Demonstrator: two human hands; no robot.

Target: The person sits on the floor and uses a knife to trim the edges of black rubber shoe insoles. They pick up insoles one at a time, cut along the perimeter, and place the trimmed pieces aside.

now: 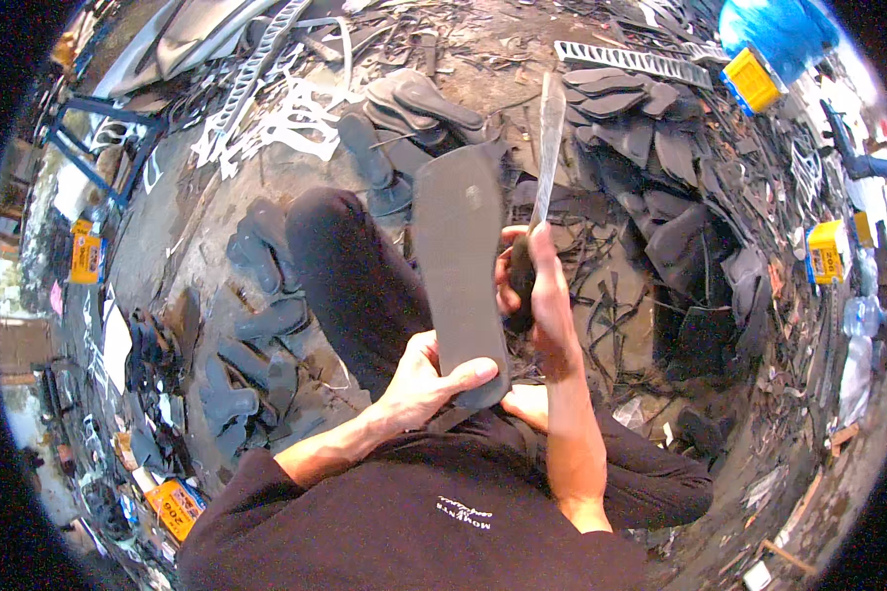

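Note:
A dark grey shoe sole [458, 246] stands upright in front of my body, its broad end uppermost. Near its lower end my left hand [429, 379] grips it, thumb pressed on the face and the other fingers hidden behind. My right hand [540, 295] is wrapped round the dark handle of a knife [550, 148]. The long, pale blade points up and away, just right of the sole and apart from its upper edge. A thin strip [501, 158] sticks out at the sole's upper right corner.
Stacked soles [414, 108] lie ahead, with a larger heap [660, 158] at right and loose soles [251, 374] at left. Dark trimmings [611, 315] litter the floor. White cut-out scraps [286, 123] lie far left. Yellow boxes [752, 81] and a blue barrel [779, 34] stand around.

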